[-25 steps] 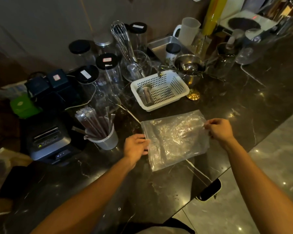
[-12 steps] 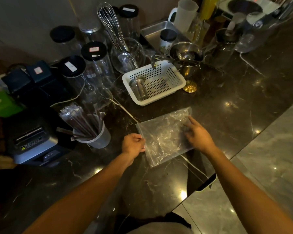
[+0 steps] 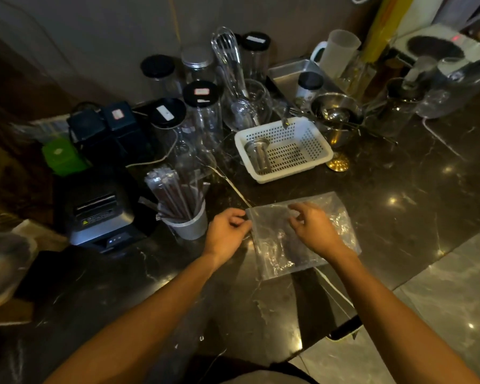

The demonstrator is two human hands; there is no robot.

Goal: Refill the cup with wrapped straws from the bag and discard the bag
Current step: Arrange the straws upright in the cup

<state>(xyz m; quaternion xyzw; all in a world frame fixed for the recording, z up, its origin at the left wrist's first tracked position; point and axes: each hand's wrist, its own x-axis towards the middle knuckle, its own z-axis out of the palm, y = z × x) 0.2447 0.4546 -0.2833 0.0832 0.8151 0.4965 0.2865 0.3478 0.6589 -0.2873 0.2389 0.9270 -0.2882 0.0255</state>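
thin clear plastic, the bag (image 3: pixel 302 234) lies flat near the dark counter's (image 3: pixel 261 314) front edge, looking empty, light, limp and slippery. the left hand (image 3: pixel 227 231) pinches its left edge; the right hand (image 3: pixel 313 231) hovers loosely curled over it, contact unclear. edges or corners look the best holds. beyond, the cup (image 3: pixel 190 227) stands full of wrapped straws (image 3: pixel 172 195).

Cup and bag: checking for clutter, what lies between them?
The left hand, pinching the bag edge beside the cup, in the head view.
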